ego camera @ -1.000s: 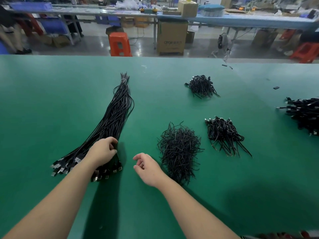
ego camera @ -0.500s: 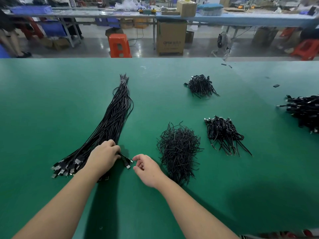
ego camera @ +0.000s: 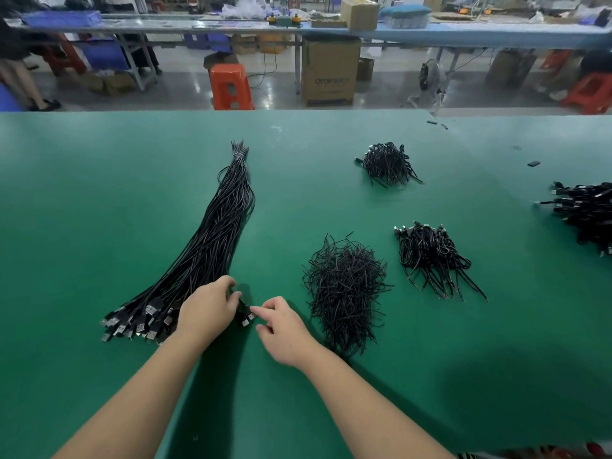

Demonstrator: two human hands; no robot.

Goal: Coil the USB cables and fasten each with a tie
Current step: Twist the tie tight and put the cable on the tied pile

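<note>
Head view: my two arms reach over a green surface [ego camera: 99,200].
Left hand [ego camera: 207,311]: curled on the USB cables [ego camera: 212,246], a long bundle left of centre.
Right hand [ego camera: 281,329]: fingertips pinching one plug [ego camera: 247,318].
Advice: draw one cable straight out; pin the rest.
Ties [ego camera: 344,286]: beside my right hand.
Writing: far carton [ego camera: 329,71], print unreadable.

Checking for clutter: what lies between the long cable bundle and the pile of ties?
Head view: only bare green mat between cable bundle and ties.
</note>
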